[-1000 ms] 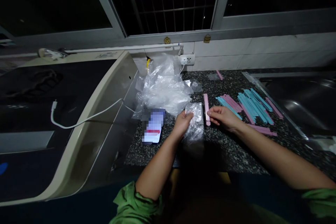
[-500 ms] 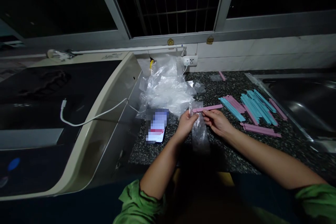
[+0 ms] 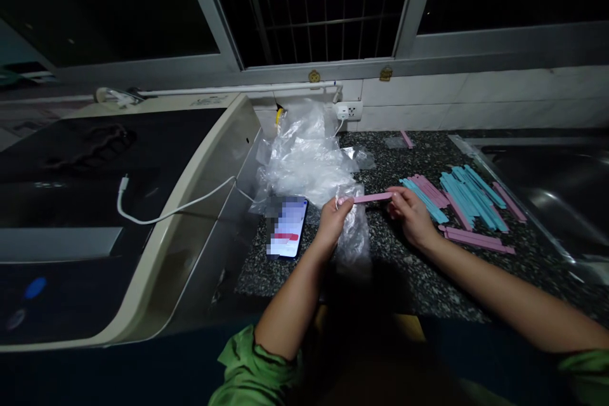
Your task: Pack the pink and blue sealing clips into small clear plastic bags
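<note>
Over the dark speckled counter, a slim pink plastic strip (image 3: 372,197) stretches almost level between my two hands. My left hand (image 3: 333,219) is closed on its left end, with a clear plastic bag (image 3: 354,244) at the same fingers, hanging toward the counter's front edge. Whether the strip's left tip lies inside the bag I cannot tell. My right hand (image 3: 410,214) pinches the strip's right end between thumb and fingers. To the right of that hand lie blue strips (image 3: 469,193) and pink strips (image 3: 476,238) in loose bundles.
A heap of clear bags (image 3: 304,158) lies behind my left hand. A lit phone (image 3: 288,228) rests left of my forearm. Farther left stands a washing-machine-like appliance (image 3: 190,216) with a white cable (image 3: 176,210). A metal sink (image 3: 561,184) borders the right side.
My right hand has slid right to the strip's far end. The strip's left end and the bag have shifted slightly left with my left hand. The view has turned a little.
</note>
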Demonstrator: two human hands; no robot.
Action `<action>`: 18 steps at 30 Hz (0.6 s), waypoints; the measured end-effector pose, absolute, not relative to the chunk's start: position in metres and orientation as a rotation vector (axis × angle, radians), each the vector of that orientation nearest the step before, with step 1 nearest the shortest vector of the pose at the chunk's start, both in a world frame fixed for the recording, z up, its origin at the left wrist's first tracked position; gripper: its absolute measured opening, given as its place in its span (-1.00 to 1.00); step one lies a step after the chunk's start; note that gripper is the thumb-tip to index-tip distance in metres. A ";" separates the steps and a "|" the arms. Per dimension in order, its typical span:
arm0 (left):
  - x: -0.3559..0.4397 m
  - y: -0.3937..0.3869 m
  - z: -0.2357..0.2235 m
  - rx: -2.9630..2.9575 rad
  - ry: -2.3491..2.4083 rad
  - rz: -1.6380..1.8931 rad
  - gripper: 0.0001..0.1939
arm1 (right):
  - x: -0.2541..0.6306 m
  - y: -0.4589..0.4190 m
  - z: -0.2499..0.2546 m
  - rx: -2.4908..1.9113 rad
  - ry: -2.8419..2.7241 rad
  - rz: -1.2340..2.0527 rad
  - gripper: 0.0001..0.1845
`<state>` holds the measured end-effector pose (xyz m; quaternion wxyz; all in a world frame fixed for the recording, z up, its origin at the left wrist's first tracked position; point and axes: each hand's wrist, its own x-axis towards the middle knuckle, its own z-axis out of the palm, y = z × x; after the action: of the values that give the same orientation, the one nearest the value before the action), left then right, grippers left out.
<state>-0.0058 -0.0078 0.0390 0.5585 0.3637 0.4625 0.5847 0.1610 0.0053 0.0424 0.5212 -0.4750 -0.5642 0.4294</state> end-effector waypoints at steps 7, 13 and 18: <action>-0.006 -0.008 0.039 0.983 1.115 1.336 -0.73 | 0.177 0.011 0.056 -0.881 -2.138 0.080 -0.79; -0.003 -0.009 0.037 0.999 1.068 1.288 -0.70 | 0.169 0.008 0.052 -0.934 -2.209 0.014 -0.86; -0.002 -0.011 0.035 0.904 0.950 1.220 -0.61 | 0.173 0.008 0.050 -0.953 -2.086 0.042 -0.87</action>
<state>-0.0019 -0.0107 0.0348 0.6251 0.3940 0.4140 0.5316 0.1727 0.0081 0.0500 0.4113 -0.3787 -0.8289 0.0167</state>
